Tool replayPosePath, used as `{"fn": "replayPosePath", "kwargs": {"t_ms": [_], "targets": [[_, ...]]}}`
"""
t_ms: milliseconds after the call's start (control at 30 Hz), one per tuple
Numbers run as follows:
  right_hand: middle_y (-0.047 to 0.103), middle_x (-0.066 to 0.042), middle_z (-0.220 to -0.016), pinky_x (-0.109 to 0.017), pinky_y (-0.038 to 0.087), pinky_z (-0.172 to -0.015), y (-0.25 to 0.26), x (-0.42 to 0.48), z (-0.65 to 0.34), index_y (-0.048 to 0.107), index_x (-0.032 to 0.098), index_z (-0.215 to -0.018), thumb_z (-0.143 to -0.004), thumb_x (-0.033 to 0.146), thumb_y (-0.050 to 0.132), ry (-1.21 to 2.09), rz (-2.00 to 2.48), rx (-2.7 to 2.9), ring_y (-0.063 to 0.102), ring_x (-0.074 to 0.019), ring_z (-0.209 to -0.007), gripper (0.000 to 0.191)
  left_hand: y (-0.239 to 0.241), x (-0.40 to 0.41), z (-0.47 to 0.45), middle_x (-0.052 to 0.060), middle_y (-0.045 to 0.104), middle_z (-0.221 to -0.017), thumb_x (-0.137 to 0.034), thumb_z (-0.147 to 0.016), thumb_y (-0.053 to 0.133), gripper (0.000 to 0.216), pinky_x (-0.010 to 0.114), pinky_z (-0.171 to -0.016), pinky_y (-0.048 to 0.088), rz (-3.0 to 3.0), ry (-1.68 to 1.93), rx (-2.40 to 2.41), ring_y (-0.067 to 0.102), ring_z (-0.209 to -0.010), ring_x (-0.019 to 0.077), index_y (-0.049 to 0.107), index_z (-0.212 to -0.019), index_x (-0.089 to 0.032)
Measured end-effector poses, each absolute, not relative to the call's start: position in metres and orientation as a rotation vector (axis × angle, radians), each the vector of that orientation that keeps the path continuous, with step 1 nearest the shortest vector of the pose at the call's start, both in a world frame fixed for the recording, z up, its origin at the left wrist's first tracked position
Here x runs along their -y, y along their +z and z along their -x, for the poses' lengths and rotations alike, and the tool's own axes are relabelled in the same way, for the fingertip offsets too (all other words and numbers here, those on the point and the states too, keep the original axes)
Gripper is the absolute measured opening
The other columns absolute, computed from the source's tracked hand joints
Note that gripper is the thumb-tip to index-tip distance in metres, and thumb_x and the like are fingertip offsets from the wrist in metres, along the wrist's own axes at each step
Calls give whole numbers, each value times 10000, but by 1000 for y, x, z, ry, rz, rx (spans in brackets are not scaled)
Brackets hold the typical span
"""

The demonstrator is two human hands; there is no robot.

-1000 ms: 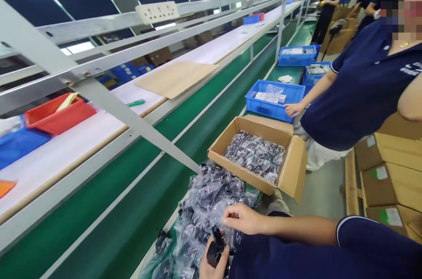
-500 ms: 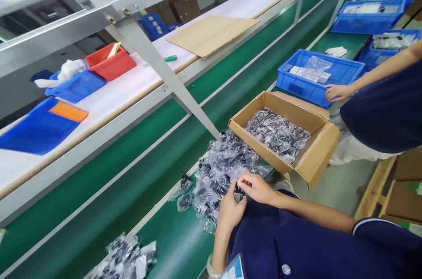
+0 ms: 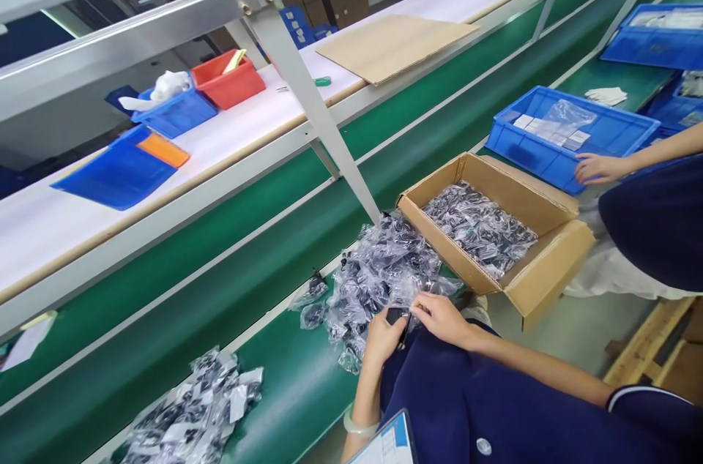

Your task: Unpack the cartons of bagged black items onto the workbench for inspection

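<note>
My left hand (image 3: 383, 338) and my right hand (image 3: 439, 317) meet at the near edge of a pile of small black parts in clear plastic bags (image 3: 378, 277). Both hands are closed on one small black bagged part (image 3: 396, 317) between them. The left hand grips it from below, and the right hand pinches its bag from the right. An open cardboard box (image 3: 527, 281) filled with more bagged parts stands just right of the pile. A second heap of bagged parts (image 3: 192, 413) lies at the lower left on the green table.
A green conveyor belt (image 3: 220, 259) runs past the pile, with a slanted metal strut (image 3: 313, 102) landing by the box. A co-worker's hand (image 3: 598, 167) rests on a blue bin (image 3: 571, 135) at right. Blue and red bins (image 3: 181, 109) and a cardboard sheet (image 3: 395, 47) sit on the white shelf.
The view has swung down and left, away from the co-worker. My hands came together on the small black part and stay at the pile's near edge.
</note>
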State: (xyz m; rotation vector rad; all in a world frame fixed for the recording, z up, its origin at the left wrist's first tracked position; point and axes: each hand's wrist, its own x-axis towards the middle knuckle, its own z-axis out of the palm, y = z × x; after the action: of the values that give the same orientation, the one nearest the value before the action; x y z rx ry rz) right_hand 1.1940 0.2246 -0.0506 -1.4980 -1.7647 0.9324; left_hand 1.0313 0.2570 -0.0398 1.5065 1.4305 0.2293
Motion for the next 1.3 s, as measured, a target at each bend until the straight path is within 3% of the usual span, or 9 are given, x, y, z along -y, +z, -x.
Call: {"fn": "replayPosePath", "kwargs": {"t_ms": [167,367,500,567,733,833,967,1167,1300], "targets": [[570,-14,-722,-235,350,-649,-50,-224,-1181,543,150,-745,-883,242,473,1028,1498,1749,519,-129,-680,179,-39,-256,-1031,120,639,-832,-392,-779,503,312,333,-731,434,-1729,186,-1574,600,-810,244,596,-903,-121],[577,-4,-673,-221,342,-604,-53,-233,-1188,552,146,-744,-876,246,464,1080,1546,1676,519,-116,-609,188,-22,-247,-1012,75,633,-771,-506,-740,567,494,257,-462,434,-1396,99,-1304,592,-536,177,522,-1040,-116],[558,3,-594,-220,328,-580,-56,-234,-1194,557,139,-722,-864,233,467,1160,1603,1745,509,-115,-555,193,-13,-238,-1008,41,570,-548,-454,-726,595,327,255,-511,354,-1692,-33,-1385,555,-539,177,578,-647,-137],[555,4,-586,-219,313,-569,-57,-234,-1195,554,138,-710,-855,223,472,1167,1632,1786,502,-113,-551,187,-10,-237,-1008,43,551,-524,-399,-773,539,358,263,-548,309,-1832,-16,-1482,535,-575,169,551,-517,-148],[548,13,-614,-205,323,-548,-46,-238,-1195,565,145,-788,-838,239,476,1229,1515,1735,480,-102,-558,139,8,-243,-999,35,593,-573,-389,-848,448,377,270,-575,293,-1883,144,-1547,512,-566,152,649,-622,-164],[570,-3,-686,-208,368,-567,-30,-243,-1196,582,145,-884,-842,283,470,1246,1410,1637,500,-109,-603,183,19,-252,-988,47,654,-708,-402,-860,439,359,267,-622,356,-1898,471,-1638,552,-623,160,672,-710,-174],[594,-29,-785,-237,417,-632,-19,-250,-1210,587,157,-953,-851,327,449,1081,1462,1603,532,-129,-676,241,15,-265,-981,75,666,-882,-423,-860,429,349,267,-692,431,-1883,793,-1649,588,-723,175,665,-827,-169],[586,-85,-985,-338,416,-850,-45,-244,-1284,564,164,-1017,-863,357,391,490,1821,1519,534,-201,-919,302,-35,-270,-989,113,671,-970,-442,-805,483,429,357,-861,426,-1899,156,-1285,608,-924,254,651,-1057,-139],[533,-144,-1150,-383,345,-971,-73,-214,-1358,505,113,-1169,-862,382,371,102,2234,1190,474,-254,-1076,430,-62,-273,-995,113,660,-1003,-504,-786,487,502,333,-889,429,-1857,131,-1164,601,-965,238,623,-1100,-137]]}}
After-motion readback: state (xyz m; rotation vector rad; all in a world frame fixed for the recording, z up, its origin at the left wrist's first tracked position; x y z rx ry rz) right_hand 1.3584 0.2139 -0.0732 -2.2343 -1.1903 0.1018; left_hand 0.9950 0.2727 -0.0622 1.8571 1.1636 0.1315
